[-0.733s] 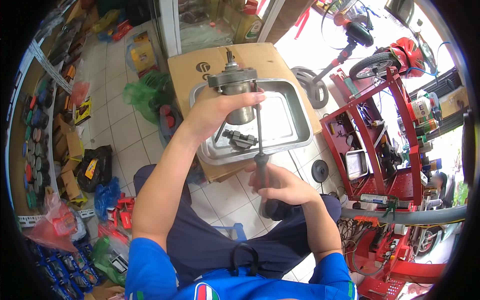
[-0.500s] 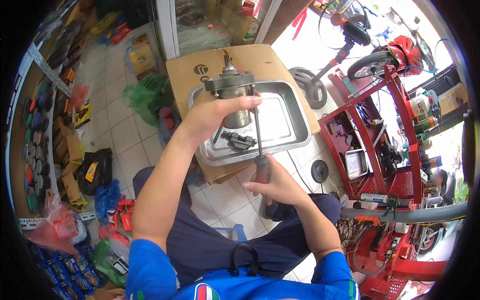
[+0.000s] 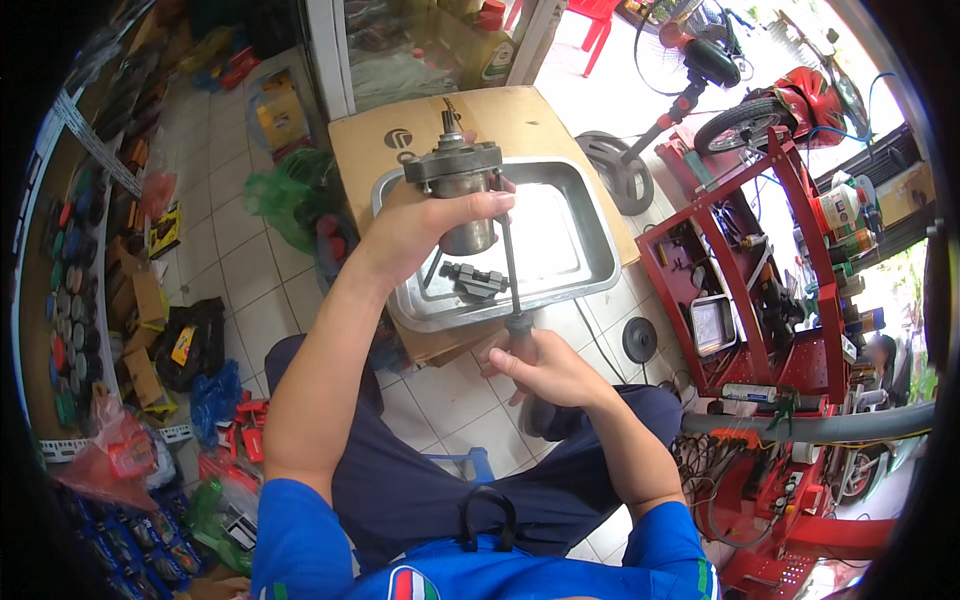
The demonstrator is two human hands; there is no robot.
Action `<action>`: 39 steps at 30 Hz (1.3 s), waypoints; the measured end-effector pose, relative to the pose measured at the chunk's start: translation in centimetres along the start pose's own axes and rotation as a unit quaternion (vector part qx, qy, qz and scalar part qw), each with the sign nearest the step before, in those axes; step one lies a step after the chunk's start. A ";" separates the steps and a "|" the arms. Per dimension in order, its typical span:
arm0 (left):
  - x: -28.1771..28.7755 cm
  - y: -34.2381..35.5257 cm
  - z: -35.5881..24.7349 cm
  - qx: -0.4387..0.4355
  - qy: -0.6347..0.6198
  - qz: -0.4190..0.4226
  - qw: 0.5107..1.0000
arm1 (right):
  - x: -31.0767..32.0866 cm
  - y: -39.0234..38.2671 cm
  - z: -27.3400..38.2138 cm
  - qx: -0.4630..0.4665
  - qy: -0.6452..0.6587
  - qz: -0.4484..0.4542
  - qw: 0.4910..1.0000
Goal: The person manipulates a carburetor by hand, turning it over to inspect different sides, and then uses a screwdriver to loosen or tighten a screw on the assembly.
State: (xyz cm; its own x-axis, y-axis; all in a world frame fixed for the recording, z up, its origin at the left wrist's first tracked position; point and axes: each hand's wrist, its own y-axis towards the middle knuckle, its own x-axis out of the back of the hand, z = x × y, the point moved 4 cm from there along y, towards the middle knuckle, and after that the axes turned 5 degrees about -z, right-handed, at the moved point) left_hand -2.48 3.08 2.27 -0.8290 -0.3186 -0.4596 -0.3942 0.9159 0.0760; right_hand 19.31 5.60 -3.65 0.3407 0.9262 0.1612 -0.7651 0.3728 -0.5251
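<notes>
My left hand (image 3: 418, 228) is wrapped round a cylindrical metal part with a wide flange (image 3: 455, 163), held upright above the tray with its thin shaft pointing up. My right hand (image 3: 552, 368) grips the handle of a screwdriver (image 3: 513, 275), thumb on the near side. The screwdriver's long dark blade runs up beside the cylinder toward the underside of the flange's right edge. Its tip is hidden by my left fingers, so contact with a screw cannot be made out. Below, a dark metal block with rods (image 3: 478, 281) lies in the silver tray (image 3: 597, 225).
The tray rests on a cardboard box (image 3: 375, 135) between my knees and a glass door (image 3: 430, 70). On the right stand a red tool cart (image 3: 770, 300) and a round fan base (image 3: 620, 175). Bags and goods line the left, including a green plastic bag (image 3: 295, 195).
The metal part and the screwdriver have shifted slightly left with my hands. My right fingers have changed their hold round the screwdriver handle, which now shows less red.
</notes>
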 end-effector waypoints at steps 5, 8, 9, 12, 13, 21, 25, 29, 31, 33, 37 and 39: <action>0.1 -0.4 -0.3 0.014 -0.010 -0.004 1.000 | -0.1 -0.2 1.1 0.045 -0.031 0.069 0.996; 0.2 -0.4 -0.5 0.012 -0.013 -0.006 1.000 | 0.1 -0.2 0.5 0.169 -0.009 0.103 0.980; 0.2 -0.5 -0.6 0.008 -0.018 -0.005 1.000 | 0.1 -0.1 0.4 0.158 0.008 0.105 0.982; 0.2 -0.4 -0.9 0.005 -0.032 -0.001 0.999 | 0.2 -0.2 1.5 0.137 -0.002 0.041 0.990; 0.1 -0.6 -1.0 0.007 -0.033 -0.003 0.999 | 0.3 -0.4 2.1 0.133 -0.015 0.008 0.991; 0.3 -0.6 -0.6 0.012 -0.007 -0.035 0.999 | 0.7 -0.5 1.1 0.131 -0.006 0.111 0.985; 0.2 -0.6 -1.1 0.012 -0.022 -0.047 0.999 | 1.3 -0.4 1.0 0.131 0.026 0.089 0.987; -0.3 -0.5 -0.7 0.020 -0.037 -0.027 0.999 | 1.2 -0.8 2.0 0.068 -0.032 0.037 0.996; -0.5 -0.7 -0.5 0.024 -0.018 -0.026 0.999 | 0.6 -0.6 2.0 0.043 -0.040 0.047 0.997; -0.3 -0.7 -0.3 0.014 -0.001 -0.029 0.999 | 0.5 -0.5 1.8 0.078 -0.063 0.064 0.993; -0.4 -0.3 -0.2 0.002 -0.017 -0.032 0.999 | 1.1 -0.3 0.2 0.146 0.013 0.105 0.984; -0.2 -0.2 -0.4 -0.001 -0.021 -0.037 0.999 | 1.6 -0.2 0.7 0.167 -0.031 0.081 0.982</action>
State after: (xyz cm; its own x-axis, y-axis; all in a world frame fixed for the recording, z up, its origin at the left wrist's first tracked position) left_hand -2.41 2.84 2.66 -0.7806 -0.3743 -0.5005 -0.4539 0.8901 0.0422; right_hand 19.64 7.03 -2.70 0.1735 0.9726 0.1547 -0.9464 0.2081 -0.2471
